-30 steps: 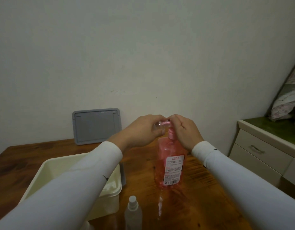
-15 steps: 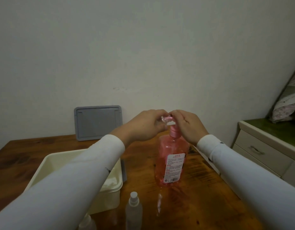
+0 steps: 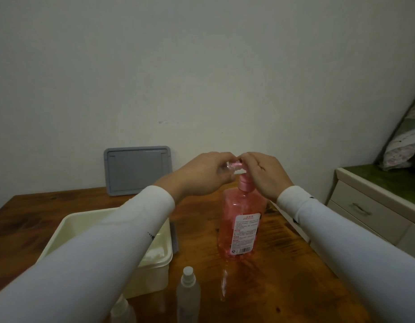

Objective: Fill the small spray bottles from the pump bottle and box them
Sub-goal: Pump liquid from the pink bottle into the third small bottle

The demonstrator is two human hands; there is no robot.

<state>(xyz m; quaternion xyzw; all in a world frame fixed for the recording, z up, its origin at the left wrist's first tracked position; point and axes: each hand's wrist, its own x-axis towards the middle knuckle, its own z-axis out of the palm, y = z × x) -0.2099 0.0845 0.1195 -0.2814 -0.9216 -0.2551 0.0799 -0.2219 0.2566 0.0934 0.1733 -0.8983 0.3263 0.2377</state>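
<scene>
We hold a small clear spray bottle [image 3: 225,167] in our left hand [image 3: 203,177], fingers curled round it, its mouth at the spout of the pink pump bottle [image 3: 242,226], which stands on the wooden table [image 3: 283,264]. Our right hand [image 3: 266,176] curls over the pump head. The little bottle looks light, thin and probably slippery, so we judge a grip round its body steadiest; the cream box [image 3: 113,241] waits at left.

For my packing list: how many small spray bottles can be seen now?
3. One clear bottle in the left hand at the pump spout; two capped spray bottles stand at the table's near edge. The box may hide more.
</scene>
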